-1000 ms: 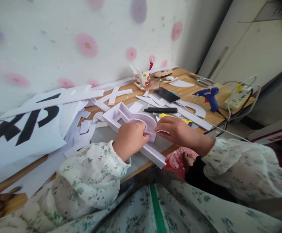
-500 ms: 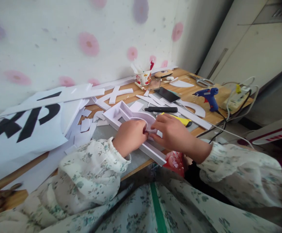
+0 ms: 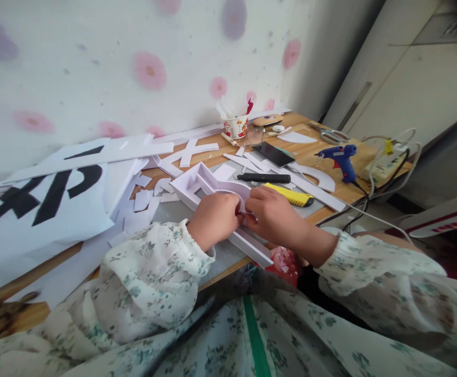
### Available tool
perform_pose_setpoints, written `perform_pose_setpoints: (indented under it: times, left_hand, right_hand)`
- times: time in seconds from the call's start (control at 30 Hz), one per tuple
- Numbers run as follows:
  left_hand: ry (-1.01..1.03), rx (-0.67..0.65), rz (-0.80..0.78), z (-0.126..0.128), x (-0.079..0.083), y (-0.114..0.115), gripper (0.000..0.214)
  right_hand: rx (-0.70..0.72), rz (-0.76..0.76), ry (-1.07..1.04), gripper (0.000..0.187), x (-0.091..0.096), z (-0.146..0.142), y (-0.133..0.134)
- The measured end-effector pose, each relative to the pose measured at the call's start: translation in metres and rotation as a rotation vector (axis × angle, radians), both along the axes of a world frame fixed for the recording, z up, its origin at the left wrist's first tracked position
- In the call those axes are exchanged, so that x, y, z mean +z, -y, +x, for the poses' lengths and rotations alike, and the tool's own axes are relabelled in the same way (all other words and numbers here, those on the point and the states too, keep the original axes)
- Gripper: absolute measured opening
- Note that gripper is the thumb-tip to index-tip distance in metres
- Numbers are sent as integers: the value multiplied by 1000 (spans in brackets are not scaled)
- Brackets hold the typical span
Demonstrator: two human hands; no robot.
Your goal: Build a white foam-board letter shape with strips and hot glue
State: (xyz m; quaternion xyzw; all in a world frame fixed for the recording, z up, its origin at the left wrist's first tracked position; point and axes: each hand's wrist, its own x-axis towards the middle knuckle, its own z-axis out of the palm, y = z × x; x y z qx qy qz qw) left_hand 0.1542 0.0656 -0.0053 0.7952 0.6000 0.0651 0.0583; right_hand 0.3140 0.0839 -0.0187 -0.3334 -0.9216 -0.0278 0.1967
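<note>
A white foam-board letter [image 3: 186, 195] with raised side walls, shaped like a P, lies at a slant on the grey cutting mat [image 3: 164, 214]. My left hand [image 3: 217, 217] is closed on the curved wall at the letter's middle. Close against it, my right hand [image 3: 270, 214] has its fingers bent and pinching the same curved part; the fingertips are partly hidden. Just beyond my right hand lie a yellow utility knife [image 3: 291, 195] and a black pen-shaped tool [image 3: 263, 178].
White board scraps [image 3: 144, 200] litter the left side beside paper printed with black shapes [image 3: 57, 196]. A phone [image 3: 273, 154], a paper cup [image 3: 235, 126], scissors [image 3: 330, 134] and a blue glue gun [image 3: 340, 159] are farther back. A power strip [image 3: 385, 163] with cables sits right.
The right hand has drawn slightly left, closer to the left hand, and its fingers are more bent. The whole view has shifted a little; the letter stays in place on the mat.
</note>
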Motion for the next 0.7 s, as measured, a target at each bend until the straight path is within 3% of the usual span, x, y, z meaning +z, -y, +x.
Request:
perform_pose_setpoints:
  times: [0.5, 0.7]
  left_hand:
    - [-1, -6, 18, 1, -1, -1, 8]
    - [3, -2, 15, 0, 0, 0, 9]
  right_hand:
    - [96, -29, 11, 10, 2, 2, 0]
    - [71, -45, 1, 10, 1, 2, -3]
